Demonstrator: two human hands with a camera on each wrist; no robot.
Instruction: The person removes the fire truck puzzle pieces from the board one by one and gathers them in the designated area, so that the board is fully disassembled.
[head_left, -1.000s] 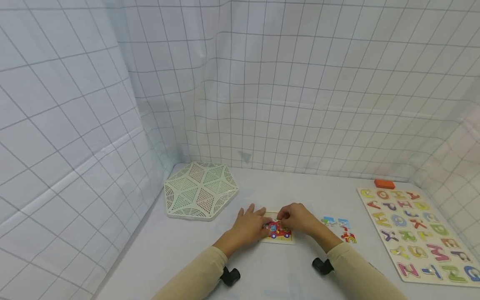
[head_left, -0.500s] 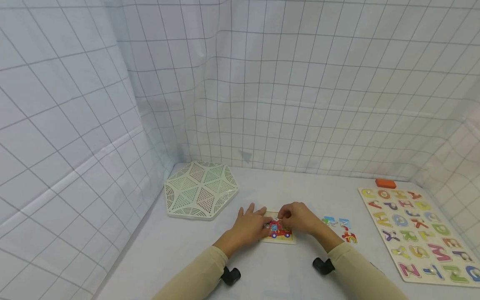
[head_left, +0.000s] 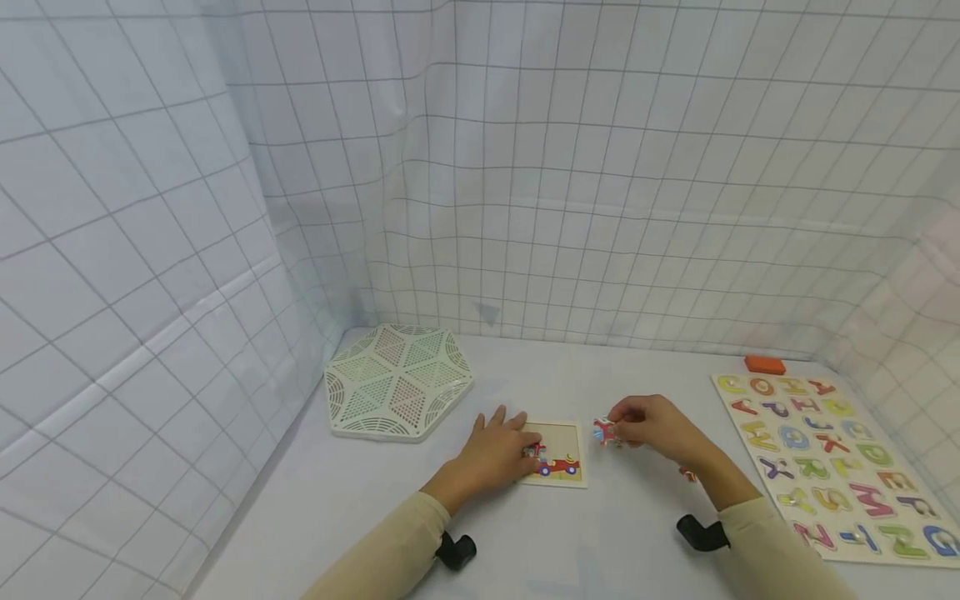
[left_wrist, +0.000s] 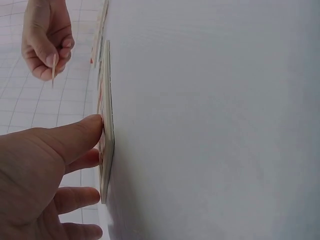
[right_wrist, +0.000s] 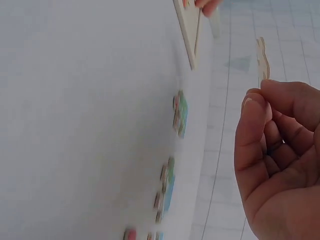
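Note:
My left hand (head_left: 491, 454) rests on the left part of a small wooden jigsaw tray (head_left: 562, 428), its thumb (left_wrist: 82, 135) pressing on the pieces and its other fingers spread. Inside the tray, pieces showing a red vehicle (head_left: 558, 467) lie along the bottom; bare wood shows above them. To the right of the tray, my right hand (head_left: 656, 427) pinches a red and blue jigsaw piece (head_left: 604, 431) between thumb and fingers, held up off the table. In the right wrist view this piece (right_wrist: 263, 60) appears nearly edge-on. The left hand covers the tray's left side.
Loose jigsaw pieces (right_wrist: 180, 114) lie on the table below the right hand, mostly hidden by the forearm in the head view. An alphabet board (head_left: 776, 492) and an orange block (head_left: 765, 365) are at right. A white perforated hexagonal panel (head_left: 401, 382) lies at back left.
My right hand has lifted the jigsaw piece out of the tray and carried it to the right, exposing bare wood. My left hand has stayed in place on the tray.

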